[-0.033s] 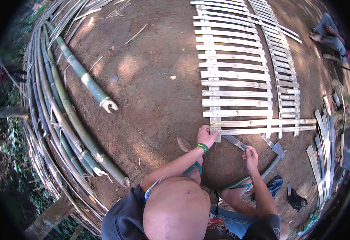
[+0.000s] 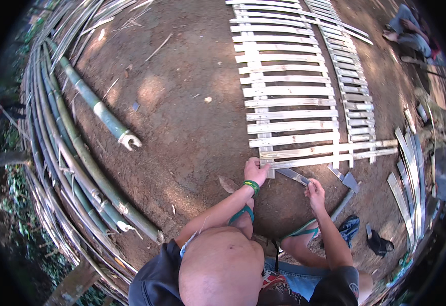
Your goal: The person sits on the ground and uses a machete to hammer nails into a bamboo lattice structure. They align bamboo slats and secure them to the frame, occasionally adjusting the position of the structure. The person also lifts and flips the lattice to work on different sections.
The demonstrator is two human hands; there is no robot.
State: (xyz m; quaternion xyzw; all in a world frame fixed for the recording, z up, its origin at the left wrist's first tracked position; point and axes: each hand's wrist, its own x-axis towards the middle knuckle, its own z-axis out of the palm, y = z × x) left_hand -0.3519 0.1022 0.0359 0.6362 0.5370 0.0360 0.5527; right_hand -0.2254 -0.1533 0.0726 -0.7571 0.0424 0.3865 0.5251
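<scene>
Fingers (image 2: 253,164) of your left hand (image 2: 256,172) are curled over the near end of the lowest bamboo slat (image 2: 330,159), gripping it where it meets the panel's left upright strip (image 2: 257,102). Your right hand (image 2: 315,193) is closed around the handle of a long blade (image 2: 293,176), whose flat metal points up and left toward that same corner, just beside the left hand. Beyond both hands the woven bamboo panel (image 2: 289,92) lies flat on the bare dirt ground (image 2: 182,102). Right of the blade a hammer (image 2: 346,191) lies on the dirt. Far to your left, green bamboo poles (image 2: 98,109) are stacked in a curved pile.
</scene>
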